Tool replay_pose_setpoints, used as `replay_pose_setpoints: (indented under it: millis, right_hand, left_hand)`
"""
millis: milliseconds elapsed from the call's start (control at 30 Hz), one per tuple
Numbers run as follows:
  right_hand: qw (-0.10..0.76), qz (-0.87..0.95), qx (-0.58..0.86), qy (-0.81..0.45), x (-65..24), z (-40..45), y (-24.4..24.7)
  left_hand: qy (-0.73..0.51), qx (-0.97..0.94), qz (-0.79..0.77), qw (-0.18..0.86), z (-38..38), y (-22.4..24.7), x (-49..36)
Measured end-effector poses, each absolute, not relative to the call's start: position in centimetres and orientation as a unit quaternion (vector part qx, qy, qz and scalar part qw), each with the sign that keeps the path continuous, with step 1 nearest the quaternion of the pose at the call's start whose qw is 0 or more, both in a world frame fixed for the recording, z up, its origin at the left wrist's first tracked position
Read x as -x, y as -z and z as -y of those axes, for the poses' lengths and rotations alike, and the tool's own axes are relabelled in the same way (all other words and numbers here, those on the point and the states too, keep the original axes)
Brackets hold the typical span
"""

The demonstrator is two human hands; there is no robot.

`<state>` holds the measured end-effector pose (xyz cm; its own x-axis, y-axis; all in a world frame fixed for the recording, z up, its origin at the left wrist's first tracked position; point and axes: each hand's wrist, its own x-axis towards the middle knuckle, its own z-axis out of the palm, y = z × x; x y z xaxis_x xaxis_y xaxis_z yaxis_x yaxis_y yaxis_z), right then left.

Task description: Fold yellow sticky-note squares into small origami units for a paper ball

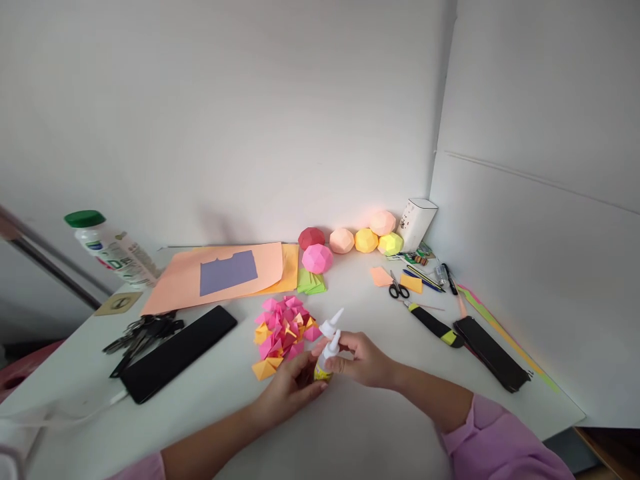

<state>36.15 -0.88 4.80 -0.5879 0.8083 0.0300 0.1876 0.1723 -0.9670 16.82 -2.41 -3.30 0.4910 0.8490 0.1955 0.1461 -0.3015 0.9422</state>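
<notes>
My left hand (pixel 293 390) is wrapped round the lower part of a small glue bottle (pixel 324 363) with a yellow label and a white nozzle. With its fingers closed at the bottle's white top, my right hand (pixel 363 361) touches it from the right. A second white nozzle-shaped piece (pixel 331 323) shows just behind the bottle, near my right fingertips; what supports it is partly hidden. Beyond my left hand lies a pile of folded pink and orange paper pieces (pixel 285 330).
Faceted paper balls (pixel 317 259) line the wall. Scissors (pixel 399 291), a cutter (pixel 435 325) and a black case (pixel 493 353) lie right. Left are a black phone (pixel 179 353), keys (pixel 143 333), paper sheets (pixel 175 287) and a green-capped bottle (pixel 115 250).
</notes>
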Motion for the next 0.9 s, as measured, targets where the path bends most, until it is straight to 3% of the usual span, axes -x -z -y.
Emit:
replay_pose_setpoints:
  millis: [133, 367, 500, 900]
  right_hand:
    - [0.297, 0.734, 0.358, -0.495, -35.7, 1.0, -4.4]
    - [0.351, 0.672, 0.381, -0.529, -36.2, 0.5, -4.8]
    - [0.397, 0.625, 0.404, -0.537, -36.6, -0.1, -4.9]
    - [0.398, 0.642, 0.404, -0.516, -37.0, -0.4, -5.5]
  left_hand:
    - [-0.354, -0.685, -0.333, 0.543, 2.4, 3.1, -17.0]
    - [-0.327, -0.667, -0.356, 0.567, 2.5, 3.0, -16.9]
    - [-0.316, -0.675, -0.36, 0.56, 2.5, 2.7, -16.9]
    - [-0.31, -0.717, -0.342, 0.523, 2.7, 2.7, -16.5]
